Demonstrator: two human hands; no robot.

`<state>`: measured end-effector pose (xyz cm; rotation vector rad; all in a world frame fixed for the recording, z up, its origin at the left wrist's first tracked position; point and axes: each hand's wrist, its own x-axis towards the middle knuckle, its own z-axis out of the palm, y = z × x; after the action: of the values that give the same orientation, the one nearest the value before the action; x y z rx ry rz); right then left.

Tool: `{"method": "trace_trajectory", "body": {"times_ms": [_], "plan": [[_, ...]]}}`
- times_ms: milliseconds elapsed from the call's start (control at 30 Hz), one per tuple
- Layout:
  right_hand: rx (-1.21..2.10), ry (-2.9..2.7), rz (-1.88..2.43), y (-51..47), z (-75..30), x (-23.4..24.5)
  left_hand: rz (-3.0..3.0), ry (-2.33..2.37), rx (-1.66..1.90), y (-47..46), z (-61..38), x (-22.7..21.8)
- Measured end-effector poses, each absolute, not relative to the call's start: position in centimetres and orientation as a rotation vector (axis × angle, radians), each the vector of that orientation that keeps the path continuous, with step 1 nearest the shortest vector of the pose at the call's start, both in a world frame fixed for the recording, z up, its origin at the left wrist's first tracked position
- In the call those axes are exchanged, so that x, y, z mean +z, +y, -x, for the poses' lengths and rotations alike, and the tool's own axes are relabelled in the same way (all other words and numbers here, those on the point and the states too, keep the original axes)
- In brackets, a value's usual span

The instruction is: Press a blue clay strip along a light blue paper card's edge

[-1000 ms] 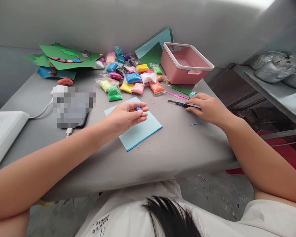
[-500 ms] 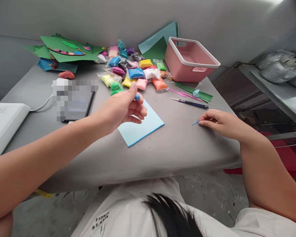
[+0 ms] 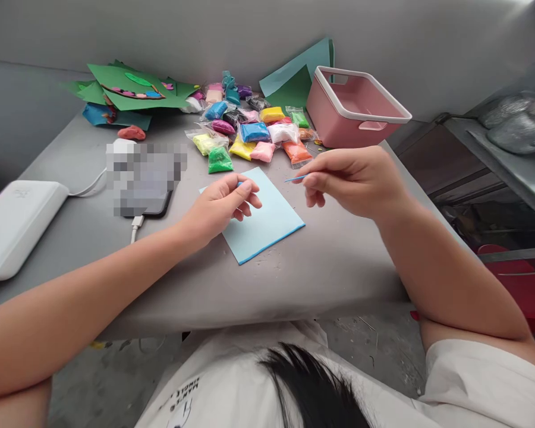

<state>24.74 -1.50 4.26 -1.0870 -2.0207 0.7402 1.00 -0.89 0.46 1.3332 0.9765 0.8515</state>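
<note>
A light blue sheet of paper (image 3: 267, 220) lies on the grey table, with a thin darker blue clay strip (image 3: 271, 244) along its near edge. Above the sheet's left part is my left hand (image 3: 225, 205), its thumb and forefinger closed on a small lump of blue clay (image 3: 240, 184), mostly hidden by the fingers. My right hand (image 3: 352, 178) is raised to the right of the sheet. Between its thumb and forefinger it pinches a thin blue clay strand (image 3: 295, 178), whose free end points left toward the sheet.
Several bags of coloured clay (image 3: 254, 132) lie at the back, beside a pink basket (image 3: 352, 122). Green paper with clay pieces (image 3: 134, 98) is at the back left. A phone (image 3: 160, 205) and a white power bank (image 3: 27, 226) with cables occupy the left.
My right hand has lifted from the table's right side and moved left, carrying the blue strand toward the sheet. My left hand has dropped slightly lower and left.
</note>
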Motion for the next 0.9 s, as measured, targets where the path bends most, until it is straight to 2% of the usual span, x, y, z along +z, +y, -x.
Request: {"method": "trace_trajectory", "body": {"times_ms": [100,233,400,700,900], "plan": [[0.750,-1.944,1.080,-0.7,-24.1,1.7,-1.374,0.946,0.866,-1.0,-0.8,0.4],[0.529,-2.049,0.982,-0.8,-23.8,-0.5,-1.517,0.994,0.823,-1.4,-0.9,0.6],[0.331,-2.084,0.812,-2.0,-22.9,-0.7,-1.516,0.990,0.748,-2.4,-1.4,1.1],[0.164,-2.179,0.726,-2.9,-21.2,-2.0,-1.248,0.837,0.689,-2.7,-1.8,0.8],[0.184,-2.080,0.719,-3.5,-24.0,-1.8,-1.181,0.935,0.760,-1.6,-1.1,0.8]]}}
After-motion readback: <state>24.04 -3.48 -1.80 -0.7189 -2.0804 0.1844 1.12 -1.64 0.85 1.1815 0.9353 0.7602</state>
